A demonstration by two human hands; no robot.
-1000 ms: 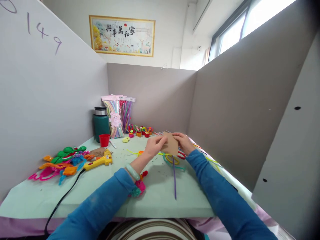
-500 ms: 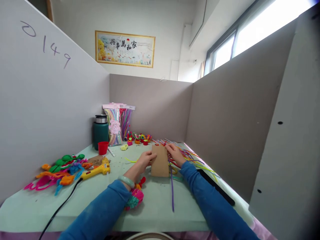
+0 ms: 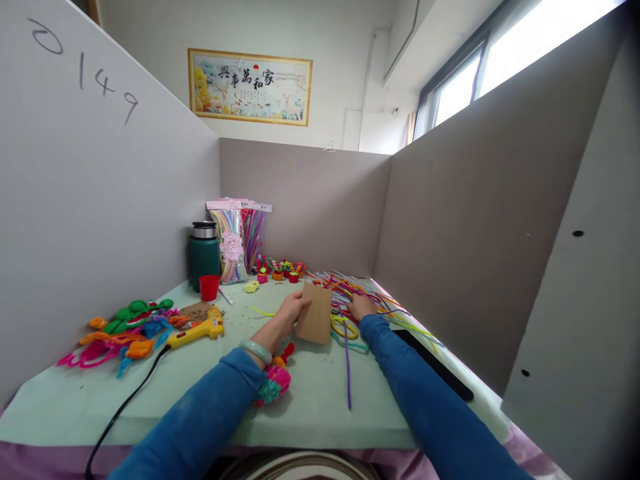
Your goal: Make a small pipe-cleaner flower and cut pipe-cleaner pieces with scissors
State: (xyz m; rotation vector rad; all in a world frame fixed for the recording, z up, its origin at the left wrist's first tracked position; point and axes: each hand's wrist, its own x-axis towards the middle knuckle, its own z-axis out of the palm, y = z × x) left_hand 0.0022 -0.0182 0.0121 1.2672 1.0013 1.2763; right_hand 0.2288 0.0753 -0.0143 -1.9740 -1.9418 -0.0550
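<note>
A brown piece of cardboard (image 3: 315, 315) stands tilted above the table, its left edge pinched between the thumb and fingers of my left hand (image 3: 291, 312). My right hand (image 3: 363, 307) is at the near side of a loose pile of colored pipe cleaners (image 3: 380, 300), its fingers curled down and drawn together. What lies at those fingertips is too small to make out. Just below and left of that hand are the yellow handles of scissors (image 3: 345, 328). A purple pipe cleaner (image 3: 349, 373) runs toward me, beside a teal one (image 3: 357, 346).
Under my left wrist sits a pink and teal pipe-cleaner piece (image 3: 274, 383). To the left are a yellow glue gun (image 3: 197, 331) with a black cord, and colorful shapes (image 3: 135, 330). A red cup (image 3: 209, 287), green bottle (image 3: 204, 257) and bagged pipe cleaners (image 3: 233, 243) stand behind. A black bar (image 3: 435, 367) lies right.
My right hand has let go of the cardboard and moved right to the pipe cleaner pile. The cardboard, now in my left hand alone, has tilted. The view has shifted slightly.
</note>
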